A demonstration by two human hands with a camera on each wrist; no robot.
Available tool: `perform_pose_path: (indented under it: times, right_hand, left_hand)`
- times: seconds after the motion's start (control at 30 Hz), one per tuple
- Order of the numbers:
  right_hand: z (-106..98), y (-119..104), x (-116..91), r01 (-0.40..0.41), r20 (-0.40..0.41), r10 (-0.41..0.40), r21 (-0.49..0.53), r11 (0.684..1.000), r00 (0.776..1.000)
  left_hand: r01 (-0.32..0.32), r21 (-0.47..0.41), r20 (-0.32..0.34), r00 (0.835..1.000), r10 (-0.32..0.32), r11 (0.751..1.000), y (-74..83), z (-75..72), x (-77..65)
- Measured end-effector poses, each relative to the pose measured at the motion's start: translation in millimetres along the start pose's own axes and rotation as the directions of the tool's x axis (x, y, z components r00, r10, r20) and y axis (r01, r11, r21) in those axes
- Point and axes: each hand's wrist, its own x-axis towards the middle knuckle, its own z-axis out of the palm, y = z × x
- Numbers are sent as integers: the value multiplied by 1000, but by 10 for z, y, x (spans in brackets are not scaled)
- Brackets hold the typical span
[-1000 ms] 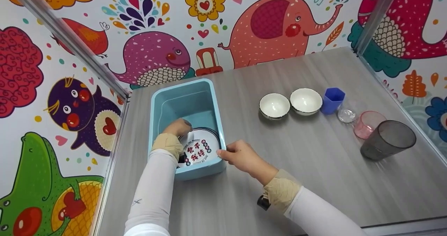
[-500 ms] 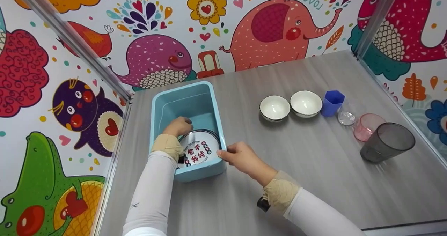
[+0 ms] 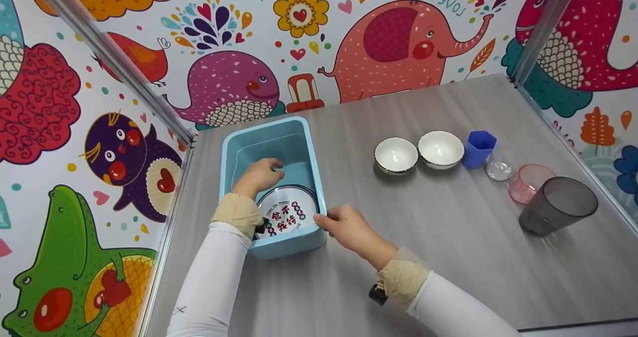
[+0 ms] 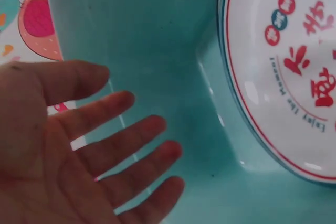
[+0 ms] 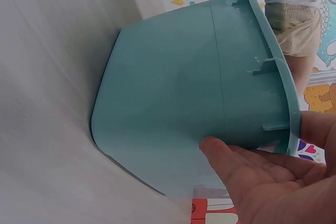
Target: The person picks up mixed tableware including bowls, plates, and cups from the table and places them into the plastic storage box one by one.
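A light blue plastic bin [image 3: 231,162] stands on the grey table. In its near end lies a round white plate [image 3: 287,212] with red characters and a dark rim; darker edges under it suggest more plates. My left hand [image 3: 261,176] is inside the bin, above the far side of the plate. In the left wrist view the fingers [image 4: 131,142] are spread and relaxed, apart from the plate [image 4: 294,72], holding nothing. My right hand [image 3: 351,230] pinches the bin's right rim near the front corner, thumb over the rim [image 5: 292,106] and fingers against the outer wall.
Two white bowls [image 3: 396,156] stand right of the bin. Further right, in a row, are a blue hexagonal cup [image 3: 478,150], a small clear cup [image 3: 499,169], a pink transparent cup [image 3: 531,183] and a tall dark grey tumbler [image 3: 558,206]. Patterned wall panels [image 3: 309,43] border the table.
My left hand has lifted off the plate's far edge, fingers loosening, and sits slightly higher in the bin. The right hand keeps its hold on the rim; the head view has shifted slightly.
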Motion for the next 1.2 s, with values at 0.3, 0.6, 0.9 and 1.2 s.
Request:
perform_pose_path:
  times: [0.3, 0.6, 0.9, 1.2]
  right_hand:
    - [-41, 28, 8, 11, 17, -12, 36, 999, 1000]
    - [-72, 77, 50, -15, 56, 9, 108, 994, 998]
    - [-152, 162, 105, -32, 38, 28, 101, 994, 999]
    - [-238, 223, 127, -46, 25, 43, 150, 988, 999]
  left_hand:
    - [-113, -1, 22, 993, 113, 994, 218, 9, -247]
    - [-169, 17, 23, 985, 168, 986, 334, -44, -376]
    - [-215, 11, 65, 975, 214, 977, 444, 56, -557]
    - [-298, 44, 178, 942, 286, 954, 612, 178, -708]
